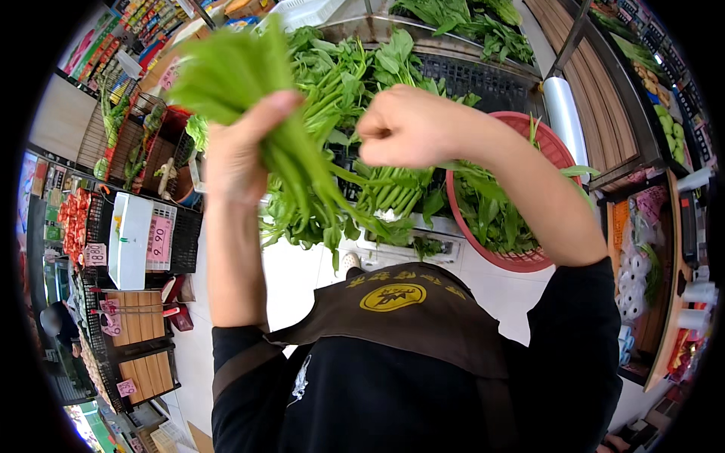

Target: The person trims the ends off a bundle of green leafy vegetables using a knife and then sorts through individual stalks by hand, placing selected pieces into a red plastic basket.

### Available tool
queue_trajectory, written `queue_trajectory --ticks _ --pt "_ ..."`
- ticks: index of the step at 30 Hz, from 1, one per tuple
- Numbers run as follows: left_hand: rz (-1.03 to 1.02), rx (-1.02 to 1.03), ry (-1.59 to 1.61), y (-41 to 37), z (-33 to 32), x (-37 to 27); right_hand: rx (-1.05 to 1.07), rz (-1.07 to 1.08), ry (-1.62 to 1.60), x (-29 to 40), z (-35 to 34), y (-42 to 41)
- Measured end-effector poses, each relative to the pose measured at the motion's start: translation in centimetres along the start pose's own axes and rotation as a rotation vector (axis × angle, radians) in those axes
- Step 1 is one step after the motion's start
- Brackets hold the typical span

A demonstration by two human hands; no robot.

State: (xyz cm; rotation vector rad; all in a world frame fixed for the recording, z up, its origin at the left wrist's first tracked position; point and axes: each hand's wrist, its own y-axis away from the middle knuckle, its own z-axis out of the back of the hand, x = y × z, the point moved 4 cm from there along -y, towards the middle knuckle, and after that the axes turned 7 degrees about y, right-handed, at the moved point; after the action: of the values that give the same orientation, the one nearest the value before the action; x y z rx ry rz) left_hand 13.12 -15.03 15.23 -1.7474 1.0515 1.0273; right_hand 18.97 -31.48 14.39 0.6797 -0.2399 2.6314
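My left hand is closed around a bunch of leafy greens, blurred by motion, its stems trailing down to the right. To the right of it, my right hand is curled into a fist over the display; whether its fingers pinch a thin stem cannot be told. Beneath both hands lie more bunches of leafy green vegetables on a black plastic crate. A red plastic basket with loose greens stands under my right forearm.
A roll of clear plastic film stands at the right beside a wooden-slat shelf. Wire baskets with vegetables and a white bin with a price sign are at the left. A person is at the far left.
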Motion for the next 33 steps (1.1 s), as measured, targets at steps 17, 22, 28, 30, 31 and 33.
queue_trajectory --ticks 17,22,28,30,31,33 --pt "-0.202 -0.258 0.197 9.0 15.5 -7.5 0.079 0.268 0.574 -6.7 -18.1 -4.0" --pt "-0.146 -0.396 0.238 9.8 17.0 -5.6 0.43 0.152 0.807 -9.9 -22.0 -6.5" --pt "-0.175 -0.441 0.226 10.8 18.8 -5.3 0.019 0.278 0.481 -8.2 -13.2 -3.7" --pt "-0.175 -0.38 0.22 10.0 18.5 -5.4 -0.306 0.301 0.44 -8.4 -8.1 -2.5" --pt "-0.176 -0.411 0.192 9.7 18.4 -5.4 -0.341 0.285 0.489 -7.9 -5.3 -2.3" --pt "-0.173 -0.39 0.159 8.5 17.3 -5.4 -0.578 0.122 0.346 -8.9 0.2 -1.5"
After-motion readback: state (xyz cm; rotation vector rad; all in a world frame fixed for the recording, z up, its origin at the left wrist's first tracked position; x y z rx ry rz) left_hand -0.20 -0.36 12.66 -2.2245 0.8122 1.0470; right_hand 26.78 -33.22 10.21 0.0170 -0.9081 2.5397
